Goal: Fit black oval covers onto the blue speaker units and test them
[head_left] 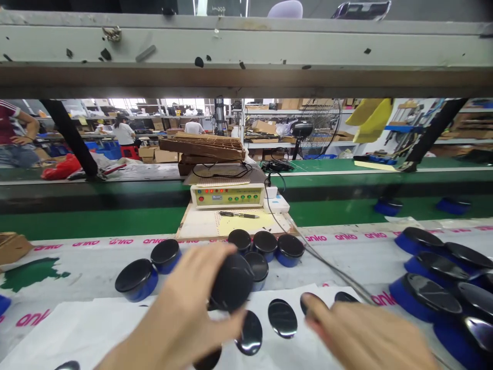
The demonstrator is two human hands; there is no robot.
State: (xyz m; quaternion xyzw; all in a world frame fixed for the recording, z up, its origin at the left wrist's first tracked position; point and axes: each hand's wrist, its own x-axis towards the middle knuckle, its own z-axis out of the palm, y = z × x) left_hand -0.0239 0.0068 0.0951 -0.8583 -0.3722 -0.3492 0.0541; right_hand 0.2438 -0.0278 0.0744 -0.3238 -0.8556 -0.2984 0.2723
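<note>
My left hand (188,303) is closed around a round black-faced piece (232,282), thumb below and fingers over the top, holding it above the white paper. My right hand (373,334) is blurred, its fingers drawn together at the edge of a small black oval disc (314,298). Other glossy black discs lie on the paper, among them one disc (283,318) between my hands and another disc (249,333) below the held piece. Just behind stand several round pieces with blue sides and black tops (289,249). Two similar blue-sided pieces (136,279) sit left of my left hand.
More blue-sided pieces (427,295) crowd the right side. Behind the work surface, a control box (228,196) with lit red digits stands near a pen (239,215) and cables (331,264). A green conveyor belt (115,221) crosses behind; a shelf beam (246,49) spans overhead.
</note>
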